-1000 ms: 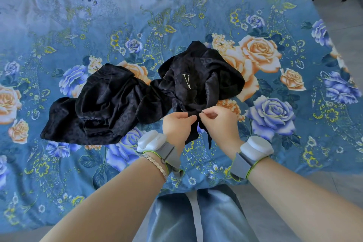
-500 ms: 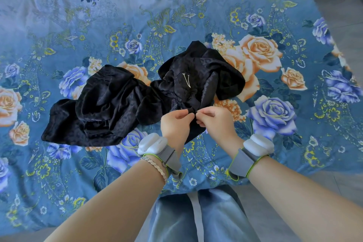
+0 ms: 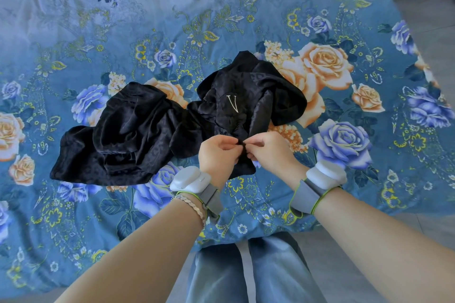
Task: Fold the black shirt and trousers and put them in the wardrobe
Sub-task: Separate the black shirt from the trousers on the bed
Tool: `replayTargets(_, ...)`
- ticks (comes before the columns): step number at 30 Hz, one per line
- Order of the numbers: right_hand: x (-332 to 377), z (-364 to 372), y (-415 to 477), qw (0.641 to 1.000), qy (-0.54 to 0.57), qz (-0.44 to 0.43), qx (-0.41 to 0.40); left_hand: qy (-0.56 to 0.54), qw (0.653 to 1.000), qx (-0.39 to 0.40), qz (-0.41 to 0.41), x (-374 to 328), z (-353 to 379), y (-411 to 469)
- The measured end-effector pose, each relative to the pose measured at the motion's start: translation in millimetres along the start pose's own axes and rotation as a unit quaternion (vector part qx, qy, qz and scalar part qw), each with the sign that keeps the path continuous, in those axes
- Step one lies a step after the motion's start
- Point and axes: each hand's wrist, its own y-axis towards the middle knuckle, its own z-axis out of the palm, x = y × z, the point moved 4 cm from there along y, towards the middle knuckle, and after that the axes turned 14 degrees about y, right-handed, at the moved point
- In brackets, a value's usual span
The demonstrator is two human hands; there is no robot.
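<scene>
Now: hands at near edge of black garment

Floral bedsheet [image 3: 246, 19] carries two black heaps mid-bed — left heap [image 3: 118, 135], likely the trousers; right heap [image 3: 270, 96] with a V mark [image 3: 232, 103], likely the shirt. Left hand [image 3: 216, 155] and right hand [image 3: 268, 151] meet at its near edge, fingertips [image 3: 232, 142] pinched on one fold. Fabric looks satiny — light, limp, probably slippery; grip seams or hem corners.

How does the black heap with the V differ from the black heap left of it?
The V-marked heap bears a pale V; the left heap shows no mark. The left hand and right hand pinch the V-marked heap's near edge; the left heap lies untouched and spreads wider. Both are black, crumpled, on the floral bedsheet.
</scene>
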Motion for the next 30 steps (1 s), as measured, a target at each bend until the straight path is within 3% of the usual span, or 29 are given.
replayTargets(6,-9,1,2,0.994,0.092,0.039,-0.038,0.173,0.979,-0.023,0.102,-15,3,-10)
replayTargets(10,-9,0,7,0.99,0.118,0.009,-0.08,0.138,0.986,-0.035,0.081,-19,4,-11)
replayTargets(12,-6,0,8,0.991,0.097,-0.017,-0.094,0.174,0.98,-0.032,0.093,-22,6,-8)
replayTargets(17,-12,1,7,0.987,0.139,-0.032,-0.069,0.238,0.968,0.018,0.078,-24,9,3)
replayTargets(22,-12,-2,10,0.992,0.12,-0.033,-0.014,0.225,0.964,0.145,-0.001,-20,6,22)
replayTargets(25,-5,-2,11,0.992,0.119,-0.024,-0.014,0.244,0.959,0.141,0.025,-25,5,27)
replayTargets(27,-5,3,14,0.972,0.226,0.046,-0.038,0.294,0.95,0.083,0.064,-33,5,24)
replayTargets(30,-8,16,18,0.881,0.434,0.174,-0.066,0.382,0.918,0.019,0.108,-37,6,17)
